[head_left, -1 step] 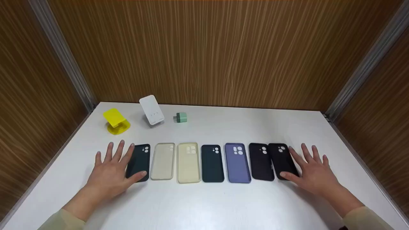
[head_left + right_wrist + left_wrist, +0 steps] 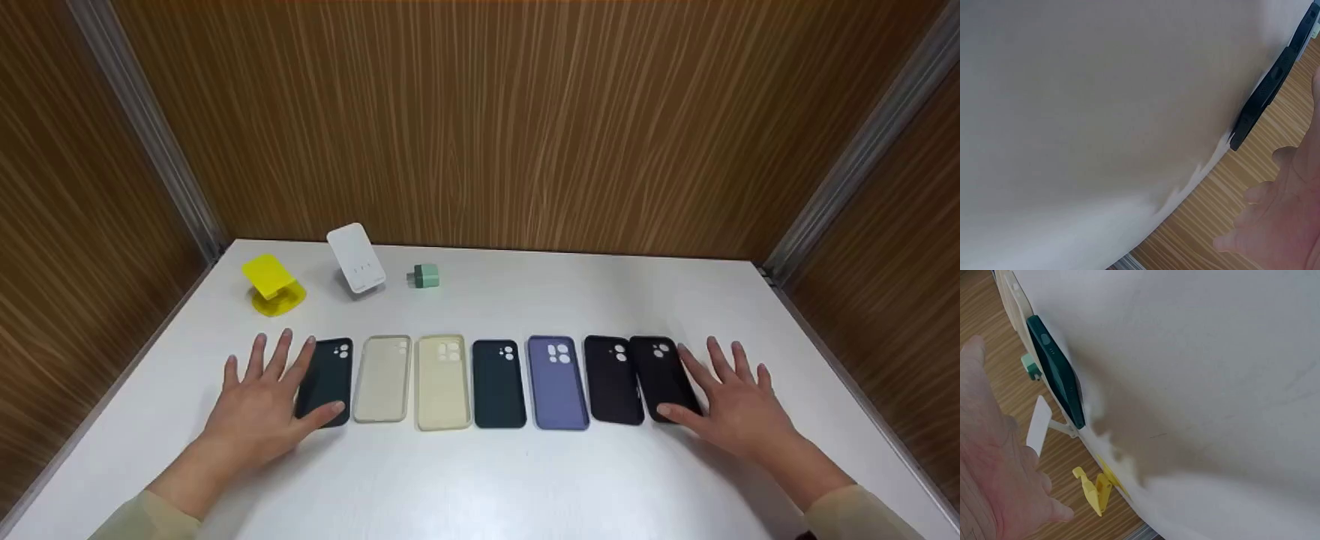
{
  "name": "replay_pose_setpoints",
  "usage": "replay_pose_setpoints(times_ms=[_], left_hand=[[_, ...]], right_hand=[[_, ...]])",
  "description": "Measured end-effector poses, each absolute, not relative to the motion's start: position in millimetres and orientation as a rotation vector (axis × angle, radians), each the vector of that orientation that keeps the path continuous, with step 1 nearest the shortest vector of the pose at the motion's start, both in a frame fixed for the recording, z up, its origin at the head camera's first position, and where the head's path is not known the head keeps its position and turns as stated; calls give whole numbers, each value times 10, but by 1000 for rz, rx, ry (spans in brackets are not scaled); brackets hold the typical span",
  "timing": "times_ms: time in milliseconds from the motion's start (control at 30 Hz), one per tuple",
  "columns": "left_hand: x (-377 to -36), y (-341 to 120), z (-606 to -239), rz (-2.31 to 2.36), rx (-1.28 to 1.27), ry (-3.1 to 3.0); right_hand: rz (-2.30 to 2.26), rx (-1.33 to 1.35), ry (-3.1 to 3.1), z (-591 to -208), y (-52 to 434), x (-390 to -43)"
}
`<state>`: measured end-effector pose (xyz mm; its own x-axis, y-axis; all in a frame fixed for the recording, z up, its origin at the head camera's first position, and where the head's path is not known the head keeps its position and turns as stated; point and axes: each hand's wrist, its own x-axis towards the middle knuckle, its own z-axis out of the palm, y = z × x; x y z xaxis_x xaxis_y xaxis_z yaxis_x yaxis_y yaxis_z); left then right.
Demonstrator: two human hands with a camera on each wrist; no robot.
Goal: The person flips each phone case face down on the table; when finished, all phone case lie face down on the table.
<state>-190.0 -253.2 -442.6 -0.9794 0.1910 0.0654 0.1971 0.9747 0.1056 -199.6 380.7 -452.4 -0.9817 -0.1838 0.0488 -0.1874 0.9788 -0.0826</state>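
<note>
Several phone cases lie in a row on the white table (image 2: 480,480). My left hand (image 2: 259,412), fingers spread, is over the left edge of a dark green case (image 2: 330,382); the left wrist view shows a gap between palm and case. At the row's other end my right hand (image 2: 739,412) is spread beside a black case (image 2: 664,379), its thumb overlapping the case's edge in the head view. Between them lie a clear case (image 2: 382,379), a cream case (image 2: 442,390), another dark green case (image 2: 499,390), a purple case (image 2: 559,390) and another black case (image 2: 615,386). Neither hand holds anything.
Behind the row stand a yellow phone stand (image 2: 274,285), a white tilted stand (image 2: 356,259) and a small green plug adapter (image 2: 426,276). Wood-grain panels (image 2: 480,127) enclose the table at the back and both sides.
</note>
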Motion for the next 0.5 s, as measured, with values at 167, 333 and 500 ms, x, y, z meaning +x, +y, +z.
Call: replay_pose_setpoints(times_ms=[167, 333, 500], left_hand=[[-1885, -2503, -4406, -174, -314, -3058], [-1891, -2455, -4343, -160, -349, -3049], [-1962, -2330, -4199, -137, -414, -3020]], right_hand=[[144, 291, -3069, -4501, 3824, -1960], [164, 290, -3056, -4475, 3840, -1943], [297, 280, -3040, -4389, 3837, -1956]])
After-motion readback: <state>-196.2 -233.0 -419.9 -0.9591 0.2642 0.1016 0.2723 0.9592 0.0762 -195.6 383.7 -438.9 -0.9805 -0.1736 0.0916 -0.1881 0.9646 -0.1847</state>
